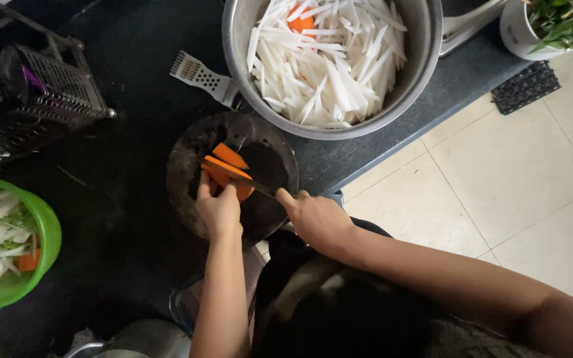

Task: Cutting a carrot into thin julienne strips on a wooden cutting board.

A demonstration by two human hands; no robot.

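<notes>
Carrot pieces [228,169] lie on our round dark chopping board [187,166] on the worktop [121,219], at 6 o'clock from the steel bowl of white strips [329,59]. Our left hand [219,211] pins the larger piece with fingertips; our right hand [316,219] grips the knife [240,178], blade laid across it. We judge slicing is underway; the next cut needs fingertips clear of the blade

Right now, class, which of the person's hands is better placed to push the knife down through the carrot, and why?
The right hand: it already grips the knife, whose blade lies across the carrot on the round dark board. The left hand is occupied steadying the carrot.
</notes>
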